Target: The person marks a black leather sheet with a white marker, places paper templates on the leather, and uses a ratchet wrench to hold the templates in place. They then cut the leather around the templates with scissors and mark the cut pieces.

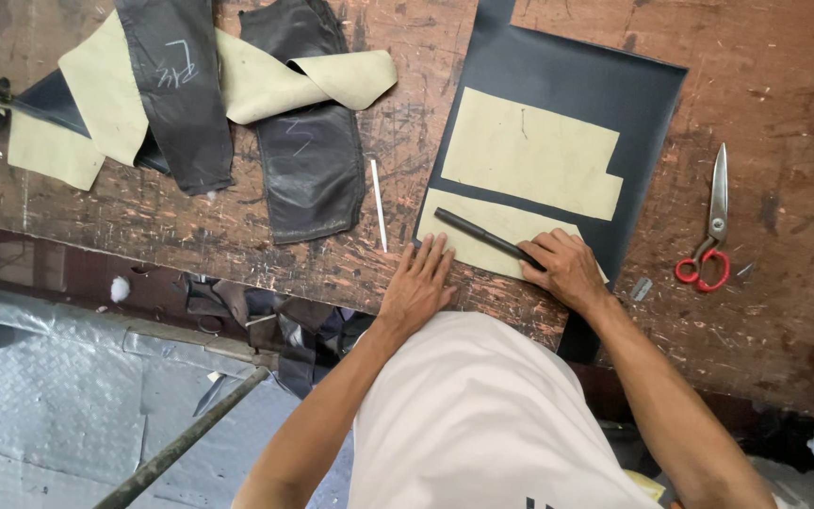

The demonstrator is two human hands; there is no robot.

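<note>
Gripping a black pen [482, 236], the right hand [567, 269] hides its tip; left hand [416, 283] lies flat, open.

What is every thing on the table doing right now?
left hand: flat on lower tan pattern piece
right hand: gripping black pen
upper tan pattern piece: flat on dark sheet
scissors: closed, lying untouched
white stick: lying loose
leather scraps: piled, curled

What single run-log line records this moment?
left hand: flat on tan pattern piece | right hand: holding black pen | scissors: idle
</note>
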